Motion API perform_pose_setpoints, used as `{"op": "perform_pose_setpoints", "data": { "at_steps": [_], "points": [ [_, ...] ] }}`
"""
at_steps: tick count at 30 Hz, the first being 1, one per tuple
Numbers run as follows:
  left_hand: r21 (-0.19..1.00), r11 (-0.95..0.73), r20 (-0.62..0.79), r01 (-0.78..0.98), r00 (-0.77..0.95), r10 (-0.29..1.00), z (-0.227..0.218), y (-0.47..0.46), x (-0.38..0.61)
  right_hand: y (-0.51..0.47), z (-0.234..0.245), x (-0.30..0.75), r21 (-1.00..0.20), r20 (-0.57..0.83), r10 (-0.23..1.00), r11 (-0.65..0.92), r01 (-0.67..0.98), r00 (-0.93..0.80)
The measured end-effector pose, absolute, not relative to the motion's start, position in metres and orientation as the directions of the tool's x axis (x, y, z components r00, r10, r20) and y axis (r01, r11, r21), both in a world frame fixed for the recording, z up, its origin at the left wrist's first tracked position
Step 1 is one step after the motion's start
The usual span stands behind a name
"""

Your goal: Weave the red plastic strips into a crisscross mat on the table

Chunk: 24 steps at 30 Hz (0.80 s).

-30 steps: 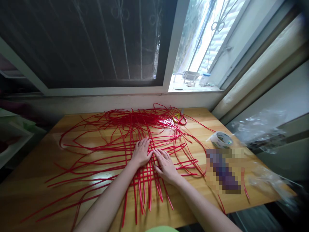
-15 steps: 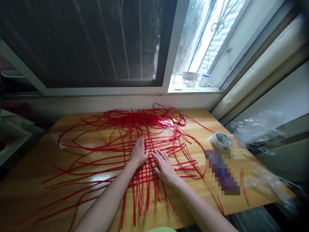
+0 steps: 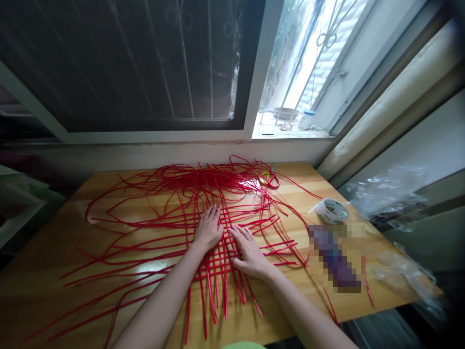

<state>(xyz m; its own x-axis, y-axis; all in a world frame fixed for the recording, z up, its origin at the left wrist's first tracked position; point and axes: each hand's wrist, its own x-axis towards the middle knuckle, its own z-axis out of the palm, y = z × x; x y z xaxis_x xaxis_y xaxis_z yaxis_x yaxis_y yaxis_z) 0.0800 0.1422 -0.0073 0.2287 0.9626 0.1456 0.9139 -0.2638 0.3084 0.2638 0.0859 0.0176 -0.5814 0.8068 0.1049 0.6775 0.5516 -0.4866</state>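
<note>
1. Find the woven grid of red strands (image 3: 224,261) flat on the counter (image 3: 283,300), beneath and between the left hand (image 3: 209,230) and right hand (image 3: 250,249), with loose ends (image 3: 225,303) spread sideways and nearward, and a tangled red pile (image 3: 210,179) behind.
2. Judge it light and springy: probably thin, smooth plastic, stiff enough for long arcs, yet easily bent and hardly fragile.
3. Expect slipperiness at the glossy crossings, likely to slide out of spacing under a sideways drag.
4. Best steadied flat-handed over the dense middle; pinch single strands close to a crossing, not by a far tip.
5. See the left hand palm down, left of the weave's centre, with fingers extended, close together, released.
6. See the right hand palm down over the weave's right side, with fingers reaching toward the left hand, thumb spread, likewise released.
7. Hard to tell the exact contact under the fingertips, hidden from above.
8. Note the left forearm (image 3: 160,300) and right forearm (image 3: 305,305) slanting inward from the near side.
</note>
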Motion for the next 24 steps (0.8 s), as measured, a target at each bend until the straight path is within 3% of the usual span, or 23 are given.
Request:
{"op": "perform_pose_setpoints", "data": {
  "at_steps": [10, 24],
  "points": [
    [0.337, -0.282, 0.046, 0.898, 0.284, 0.958, -0.004, 0.145, 0.072, 0.083, 0.010, 0.255, -0.382, 0.145, 0.835, 0.542, 0.748, -0.531],
    [0.329, -0.233, 0.054, 0.915, 0.228, 0.972, -0.004, 0.145, 0.078, 0.082, 0.005, 0.243, -0.399, 0.188, 0.875, 0.483, 0.780, -0.446]
  ]
}}
